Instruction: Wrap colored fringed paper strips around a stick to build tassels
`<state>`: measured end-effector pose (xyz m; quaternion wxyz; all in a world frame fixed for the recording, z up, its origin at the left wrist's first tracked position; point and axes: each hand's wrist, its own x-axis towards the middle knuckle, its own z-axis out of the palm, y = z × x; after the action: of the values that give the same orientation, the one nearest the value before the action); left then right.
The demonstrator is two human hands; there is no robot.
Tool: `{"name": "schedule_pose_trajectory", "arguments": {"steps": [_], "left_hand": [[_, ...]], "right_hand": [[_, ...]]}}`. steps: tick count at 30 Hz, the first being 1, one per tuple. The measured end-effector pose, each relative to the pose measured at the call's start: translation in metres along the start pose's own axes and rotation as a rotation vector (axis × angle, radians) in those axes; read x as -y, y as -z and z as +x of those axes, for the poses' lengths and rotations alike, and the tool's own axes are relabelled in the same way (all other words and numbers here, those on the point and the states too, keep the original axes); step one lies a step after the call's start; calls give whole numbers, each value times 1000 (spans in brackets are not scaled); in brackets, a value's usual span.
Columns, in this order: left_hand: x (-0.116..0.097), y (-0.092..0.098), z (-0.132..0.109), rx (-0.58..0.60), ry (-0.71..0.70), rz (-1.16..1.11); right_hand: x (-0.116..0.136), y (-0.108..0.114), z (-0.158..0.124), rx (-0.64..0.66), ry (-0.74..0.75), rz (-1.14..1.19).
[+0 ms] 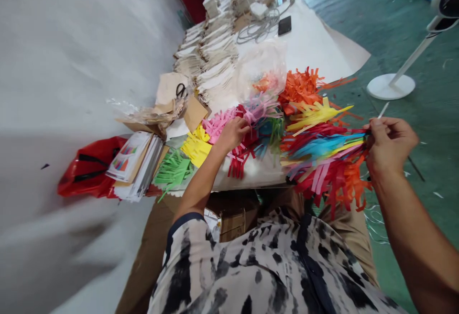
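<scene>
My right hand (390,144) is closed at the right, gripping the gathered ends of a bundle of paper tassels (322,149). The strips fan out leftward in red, blue, yellow, pink and orange. A thin white tip (383,109) sticks up above its thumb. My left hand (234,135) has its fingers curled down over the pink tassels (217,125) and dark red tassels (241,161) on the table; what its fingertips pinch is hidden. Beside it lie yellow tassels (197,146), green tassels (174,168) and lilac tassels (263,106).
Orange tassels (301,87) lie behind the bundle. Stacks of pale paper (217,51) run along the table by the wall. Black scissors (181,90), a grey cable (258,29) and a dark phone-like slab (284,26) lie there too. A white stand (390,87) is at the right.
</scene>
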<state>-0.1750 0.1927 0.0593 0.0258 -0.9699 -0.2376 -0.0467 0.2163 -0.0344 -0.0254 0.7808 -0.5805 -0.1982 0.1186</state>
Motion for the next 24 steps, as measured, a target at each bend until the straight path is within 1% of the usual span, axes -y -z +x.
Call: {"name": "schedule_pose_trajectory", "arguments": {"steps": [2,4,5,7,9,11,13,14,15,17,19,20,22,23,24], "left_hand": [[2,8,-1,-28,31,-23],[4,20,-1,-129,56,-66],[6,29,0,-210,73,-92],[9,47,8,-424,136,-166],[14,66,24,-660,239,-277],[20,85,48,-886,365,-437],[26,102,78,-1057,492,-650],[27,109,93,-1102,542,-753],[26,114,108,-1112,571,-838],[15,119,136,-1060,556,-900],[-11,113,161,-979,462,-875],[-29,105,171,-925,393,-854],[-71,84,190,-798,254,-827],[-93,70,198,-721,189,-824],[-114,56,205,-619,112,-809]], "right_hand": [[1,0,-1,10,-1,-13],[3,0,-3,16,-18,-28],[5,0,-3,18,-33,-34],[8,-1,-5,16,-66,-33],[10,-1,-6,20,-95,-19],[11,0,-7,25,-107,-2],[12,0,-8,29,-120,10],[12,0,-9,31,-126,12],[13,1,-9,34,-133,13],[13,0,-10,40,-143,11],[13,0,-10,47,-146,10],[13,0,-10,51,-146,9],[13,-1,-10,57,-143,1],[12,-1,-10,58,-141,-4],[12,-1,-10,60,-139,-10]]}}
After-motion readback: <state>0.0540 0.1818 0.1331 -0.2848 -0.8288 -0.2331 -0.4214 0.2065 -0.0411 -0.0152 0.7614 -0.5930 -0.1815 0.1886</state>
